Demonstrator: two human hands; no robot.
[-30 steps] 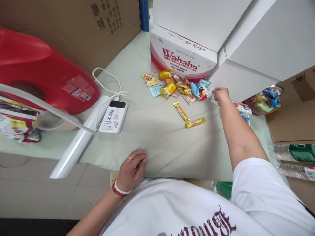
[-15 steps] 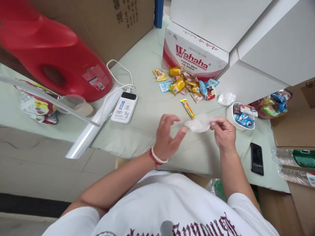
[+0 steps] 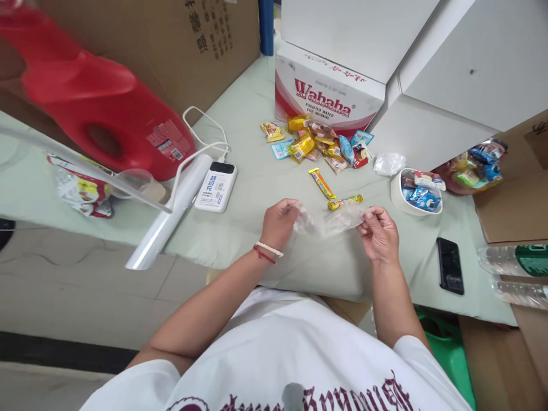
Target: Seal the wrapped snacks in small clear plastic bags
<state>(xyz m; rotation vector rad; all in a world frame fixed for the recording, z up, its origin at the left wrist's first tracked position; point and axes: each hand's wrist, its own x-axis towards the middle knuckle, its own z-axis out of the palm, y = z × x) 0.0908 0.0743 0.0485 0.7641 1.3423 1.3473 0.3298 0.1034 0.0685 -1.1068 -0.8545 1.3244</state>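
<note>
Clear plastic is now pinched by left fingers as well as right fingers.

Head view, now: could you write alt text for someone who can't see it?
A person's left hand and right hand hold clear plastic between them over a table. Beyond lie two wrapped sticks and a pile of snacks before a Wahaha box; a white tub and phone sit at right.
</note>
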